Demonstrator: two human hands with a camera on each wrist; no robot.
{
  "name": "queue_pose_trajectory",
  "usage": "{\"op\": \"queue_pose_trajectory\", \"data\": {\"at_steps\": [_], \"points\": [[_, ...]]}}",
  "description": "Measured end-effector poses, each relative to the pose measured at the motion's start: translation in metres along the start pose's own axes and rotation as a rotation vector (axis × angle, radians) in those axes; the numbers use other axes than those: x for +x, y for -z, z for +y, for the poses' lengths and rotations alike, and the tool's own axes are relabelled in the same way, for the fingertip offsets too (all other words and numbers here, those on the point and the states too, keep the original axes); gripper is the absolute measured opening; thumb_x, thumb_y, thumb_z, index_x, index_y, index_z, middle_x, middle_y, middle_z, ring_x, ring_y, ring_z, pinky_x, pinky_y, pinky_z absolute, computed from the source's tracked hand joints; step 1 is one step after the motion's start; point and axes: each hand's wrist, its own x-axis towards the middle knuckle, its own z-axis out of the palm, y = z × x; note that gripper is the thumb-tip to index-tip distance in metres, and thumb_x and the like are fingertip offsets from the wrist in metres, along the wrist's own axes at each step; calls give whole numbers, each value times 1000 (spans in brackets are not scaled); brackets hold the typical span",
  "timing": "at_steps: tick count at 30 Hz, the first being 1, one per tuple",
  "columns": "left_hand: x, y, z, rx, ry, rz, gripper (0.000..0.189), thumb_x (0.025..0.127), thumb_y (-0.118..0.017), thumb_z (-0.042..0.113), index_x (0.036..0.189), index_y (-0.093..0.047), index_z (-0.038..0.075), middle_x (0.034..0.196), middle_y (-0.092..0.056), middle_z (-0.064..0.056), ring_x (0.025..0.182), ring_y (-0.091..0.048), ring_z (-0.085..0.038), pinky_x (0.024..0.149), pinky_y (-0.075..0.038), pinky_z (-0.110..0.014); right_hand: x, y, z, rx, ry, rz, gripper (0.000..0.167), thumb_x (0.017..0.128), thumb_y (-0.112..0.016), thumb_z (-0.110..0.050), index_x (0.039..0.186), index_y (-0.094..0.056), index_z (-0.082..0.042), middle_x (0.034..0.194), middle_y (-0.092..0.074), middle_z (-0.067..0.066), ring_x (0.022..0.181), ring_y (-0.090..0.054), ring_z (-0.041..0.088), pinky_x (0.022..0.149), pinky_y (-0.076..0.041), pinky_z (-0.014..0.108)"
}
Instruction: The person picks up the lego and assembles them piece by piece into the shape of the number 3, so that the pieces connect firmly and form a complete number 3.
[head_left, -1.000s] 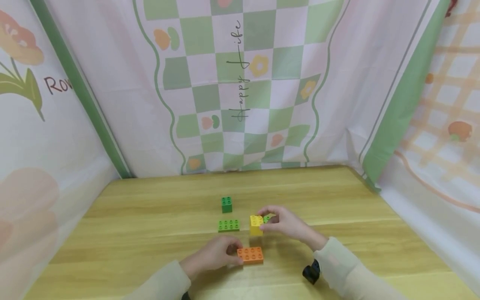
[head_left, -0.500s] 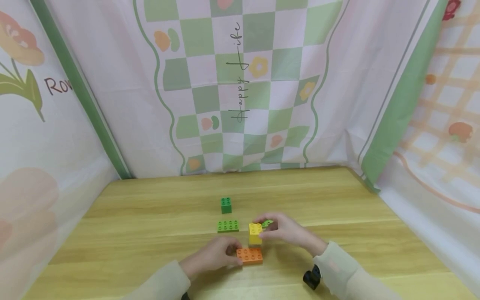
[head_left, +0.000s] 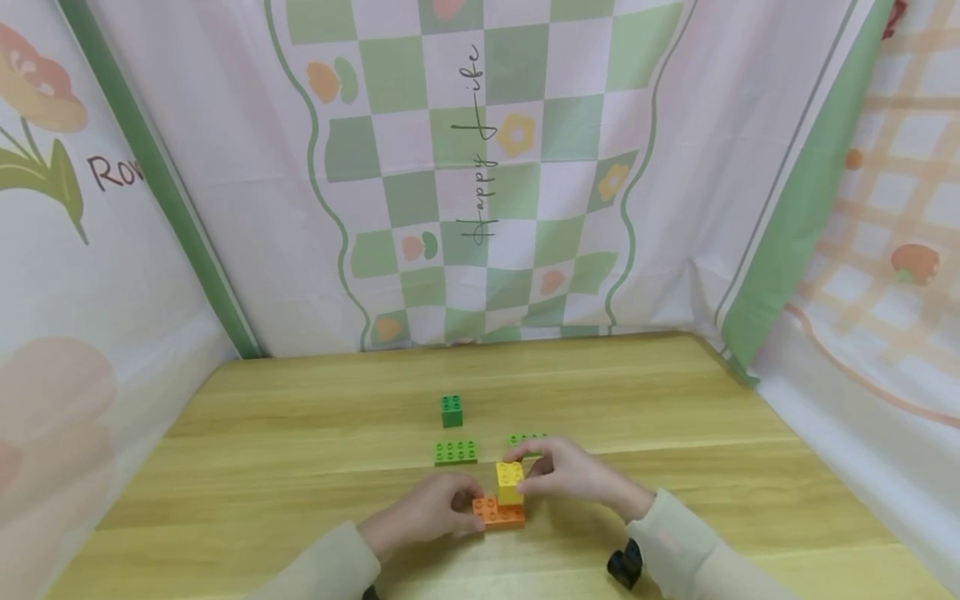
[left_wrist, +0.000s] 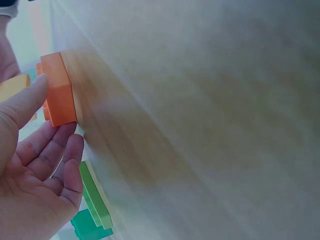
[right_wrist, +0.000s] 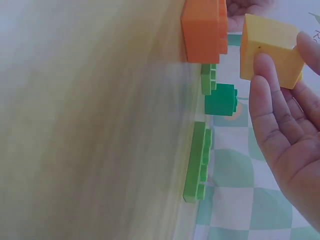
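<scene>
Head view: the yellow brick (head_left: 510, 483) is being gripped between thumb and fingers by the right hand (head_left: 566, 471), and it's being held just above the right half of the orange brick (head_left: 501, 520), a gap being shown in both wrist views. Down on the surface (head_left: 300, 417), the orange brick is being pinched at its left end by the left hand (head_left: 427, 507), farthest of all from the far edge. Nearest that edge, a green brick (head_left: 452, 412) is being seen; between, the left lime brick (head_left: 456, 453) is being shown beside the right lime brick (right_wrist: 194, 167), partly covered by the right hand.
</scene>
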Motion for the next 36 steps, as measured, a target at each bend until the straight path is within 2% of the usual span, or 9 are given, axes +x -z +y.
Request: {"op": "queue_pose_trajectory", "data": {"at_steps": [18,26,36], "points": [[1,-1,-2,4,-13,7,26,75,-75,28,97,-66,16,87,-58,14,77,-52,-4,70,-44,-25,-3,-7,1,26,30,-52,35,84,-68,-11,116,-58,-4,113,-57,9,75,-62,18,68,-51,29],[3,-1,-1,-4,12,1,25,76,-75,28,96,-66,17,85,-57,15,76,-52,-4,68,-44,-25,-5,-6,0,12,47,-60,34,82,-69,-11,113,-58,-4,109,-58,9,73,-62,17,66,-51,29],[3,-1,-3,11,-14,8,24,76,-75,29,95,-66,16,83,-57,14,74,-51,-4,66,-44,-23,-6,-7,1,-9,73,-79,31,82,-69,-12,109,-57,-7,108,-56,7,74,-61,18,67,-51,29]]}}
